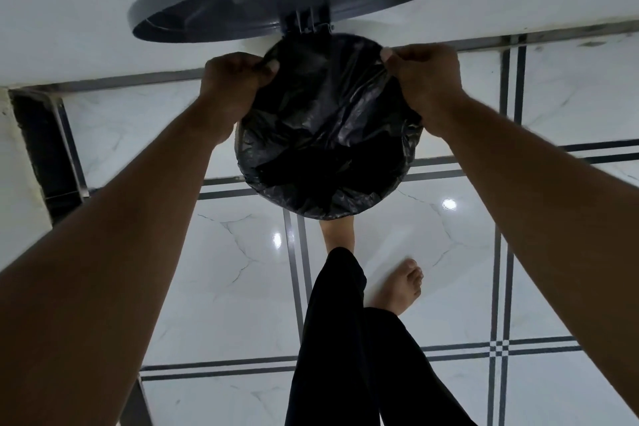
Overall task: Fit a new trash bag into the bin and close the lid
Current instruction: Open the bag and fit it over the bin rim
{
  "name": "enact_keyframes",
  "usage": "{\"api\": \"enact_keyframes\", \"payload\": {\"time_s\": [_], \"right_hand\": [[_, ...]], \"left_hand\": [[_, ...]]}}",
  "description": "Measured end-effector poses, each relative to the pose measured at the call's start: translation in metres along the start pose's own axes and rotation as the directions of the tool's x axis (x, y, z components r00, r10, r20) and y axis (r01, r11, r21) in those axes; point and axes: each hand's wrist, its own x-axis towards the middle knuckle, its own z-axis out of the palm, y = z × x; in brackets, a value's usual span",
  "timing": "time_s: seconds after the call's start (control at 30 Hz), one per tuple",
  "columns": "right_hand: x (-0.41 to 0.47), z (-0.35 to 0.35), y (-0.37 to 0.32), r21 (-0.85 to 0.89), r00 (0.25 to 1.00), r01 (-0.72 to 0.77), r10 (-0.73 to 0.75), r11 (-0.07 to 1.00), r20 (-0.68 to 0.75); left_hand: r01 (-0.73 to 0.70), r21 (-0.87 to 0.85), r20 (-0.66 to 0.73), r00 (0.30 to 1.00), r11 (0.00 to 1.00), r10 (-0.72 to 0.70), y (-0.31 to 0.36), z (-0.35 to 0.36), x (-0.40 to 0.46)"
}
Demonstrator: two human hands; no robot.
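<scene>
A black trash bag (328,135) is spread over the mouth of a round bin seen from above, and it hides the bin's rim and body. The bin's grey lid (242,0) stands raised open behind it, held by a hinge (306,22) at the back. My left hand (235,79) pinches the bag's edge at the back left. At the back right, my right hand (425,79) pinches the bag's edge the same way. The plastic sags in folds into the opening.
The bin stands on a glossy white tiled floor (224,287) with dark double lines, close to a white wall (86,28). One bare foot (339,235) reaches under the bin's front; the other (403,287) rests on the floor. A dark gap (38,149) opens at left.
</scene>
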Motion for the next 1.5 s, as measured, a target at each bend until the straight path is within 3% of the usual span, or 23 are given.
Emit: {"api": "enact_keyframes", "payload": {"time_s": [0.1, 0.23, 0.37, 0.43, 0.57, 0.77, 0.93, 1.13, 1.23, 1.37, 1.5], "right_hand": [[0.000, -0.008, -0.003, -0.022, 0.998, 0.048, -0.049, 0.999, -0.049], [-0.013, -0.012, -0.011, -0.108, 0.965, 0.179, -0.195, 0.978, -0.174], [-0.030, -0.005, -0.017, -0.040, 0.947, 0.246, -0.249, 0.968, -0.203], [-0.038, 0.000, -0.015, -0.052, 0.940, 0.252, -0.257, 0.966, -0.225], [-0.056, 0.008, 0.001, -0.102, 0.937, 0.276, -0.291, 0.956, -0.194], [-0.058, 0.016, 0.015, -0.132, 0.920, 0.380, -0.389, 0.915, -0.048], [-0.044, 0.019, 0.022, -0.109, 0.957, 0.284, -0.289, 0.953, -0.031], [-0.015, 0.022, 0.020, -0.073, 0.999, 0.050, -0.050, 0.996, 0.010], [-0.002, 0.019, 0.018, -0.017, 0.999, -0.052, 0.052, 0.998, 0.012], [0.008, 0.016, 0.019, 0.052, 0.988, -0.152, 0.151, 0.987, 0.017], [0.011, 0.011, 0.020, 0.015, 0.974, -0.210, 0.211, 0.978, -0.078]], "left_hand": [[-0.023, -0.025, -0.053, 0.998, 0.999, 0.022, 0.001, -0.004, -0.002], [-0.107, 0.130, -0.188, 0.973, 0.986, 0.130, 0.008, -0.005, -0.005], [-0.060, -0.115, -0.195, 0.980, 0.992, 0.036, 0.015, 0.009, -0.024], [-0.100, -0.177, -0.235, 0.970, 0.979, 0.057, 0.008, 0.014, -0.036], [-0.282, 0.118, -0.366, 0.879, 0.952, 0.305, -0.012, 0.021, -0.059], [-0.400, 0.206, -0.209, 0.874, 0.893, 0.439, -0.027, 0.033, -0.067], [-0.300, 0.281, -0.156, 0.923, 0.912, 0.352, -0.025, 0.034, -0.048], [-0.120, 0.095, -0.145, 0.980, 0.988, 0.133, -0.014, 0.035, -0.021], [-0.011, -0.043, -0.076, 0.997, 0.999, 0.008, -0.005, 0.033, -0.010], [0.117, -0.104, 0.010, 0.993, 0.988, -0.117, 0.003, 0.026, 0.000], [0.177, -0.140, 0.038, 0.984, 0.974, -0.173, 0.001, 0.020, 0.007]]}}
